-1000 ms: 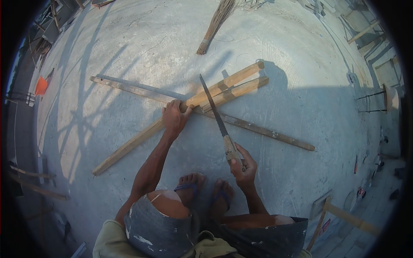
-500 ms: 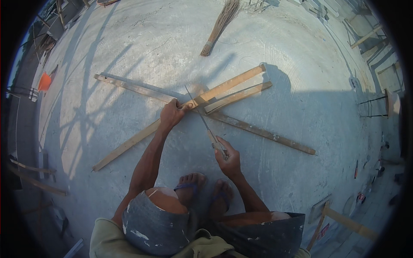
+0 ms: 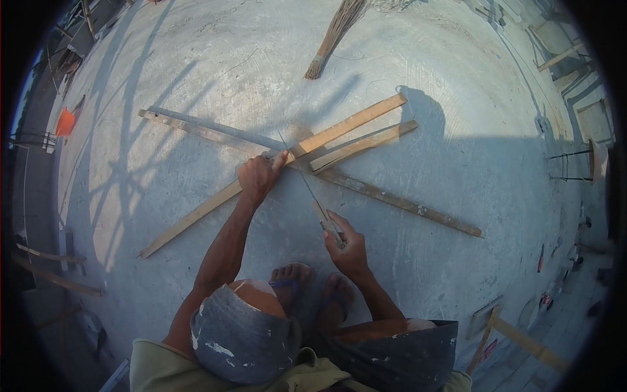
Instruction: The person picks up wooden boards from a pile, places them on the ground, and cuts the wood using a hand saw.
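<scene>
My right hand [image 3: 347, 248] is closed around the handle of a handsaw [image 3: 328, 225]. Its thin blade slants up and to the left, crossing a long wooden strip [image 3: 353, 124] just right of my left thumb. My left hand [image 3: 257, 175] grips that strip near its middle, thumb on top. Beneath it, a second long strip [image 3: 405, 204] lies crosswise on the floor, so the two form an X. A shorter wooden piece [image 3: 366, 147] rests beside the held strip, its near end by the crossing. How deep the blade sits in the wood is too small to tell.
A stick broom [image 3: 330, 39] lies on the concrete floor [image 3: 215, 72] beyond the wood. My sandalled feet [image 3: 290, 281] are close below the saw. An orange object [image 3: 65, 122] is at the far left; a wooden frame [image 3: 522, 340] stands at the lower right.
My right hand and the saw have drawn slightly back toward me. My left hand has shifted a little to the left, still on the strip.
</scene>
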### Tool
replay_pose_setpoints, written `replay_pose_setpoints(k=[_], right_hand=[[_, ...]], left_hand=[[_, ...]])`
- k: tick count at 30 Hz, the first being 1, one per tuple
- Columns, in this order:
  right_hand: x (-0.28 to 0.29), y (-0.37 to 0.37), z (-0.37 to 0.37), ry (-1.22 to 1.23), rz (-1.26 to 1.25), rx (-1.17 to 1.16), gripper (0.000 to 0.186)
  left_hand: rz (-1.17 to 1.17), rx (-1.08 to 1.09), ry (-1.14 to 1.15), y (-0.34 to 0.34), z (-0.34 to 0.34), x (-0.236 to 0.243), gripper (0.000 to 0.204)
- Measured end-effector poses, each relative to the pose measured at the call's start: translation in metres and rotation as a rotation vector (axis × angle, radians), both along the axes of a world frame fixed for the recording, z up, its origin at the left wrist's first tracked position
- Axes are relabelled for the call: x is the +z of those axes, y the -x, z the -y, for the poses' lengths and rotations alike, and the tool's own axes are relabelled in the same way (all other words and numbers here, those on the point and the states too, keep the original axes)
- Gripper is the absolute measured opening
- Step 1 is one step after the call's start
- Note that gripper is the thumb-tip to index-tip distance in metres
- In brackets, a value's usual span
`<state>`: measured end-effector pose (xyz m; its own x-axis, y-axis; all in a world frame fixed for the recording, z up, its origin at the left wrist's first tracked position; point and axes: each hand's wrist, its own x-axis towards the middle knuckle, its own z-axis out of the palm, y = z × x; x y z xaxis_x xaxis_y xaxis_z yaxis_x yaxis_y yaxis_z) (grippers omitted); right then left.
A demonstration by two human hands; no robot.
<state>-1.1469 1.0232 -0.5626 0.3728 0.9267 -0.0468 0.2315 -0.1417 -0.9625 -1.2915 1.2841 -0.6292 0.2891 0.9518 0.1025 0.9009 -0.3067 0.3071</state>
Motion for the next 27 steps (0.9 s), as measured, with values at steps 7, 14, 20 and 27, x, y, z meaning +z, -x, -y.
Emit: replay_pose_setpoints(k=[7, 14, 20, 27], right_hand=[[-0.021, 0.002, -0.097, -0.032, 0.087, 0.022, 0.048], [0.01, 0.014, 0.003, 0.094, -0.058, 0.022, 0.052], [0.008, 0.007, -0.068, 0.238, 0.088, 0.085, 0.053], [0.002, 0.016, -0.03, 0.122, 0.065, 0.02, 0.053]], left_hand=[[0.064, -0.037, -0.019, -0.002, 0.001, -0.011, 0.085], [0.028, -0.015, 0.009, 0.015, -0.004, -0.004, 0.083], [0.006, -0.007, 0.003, 0.0, -0.003, -0.017, 0.082], [0.02, 0.023, 0.028, 0.009, 0.0, -0.015, 0.082]])
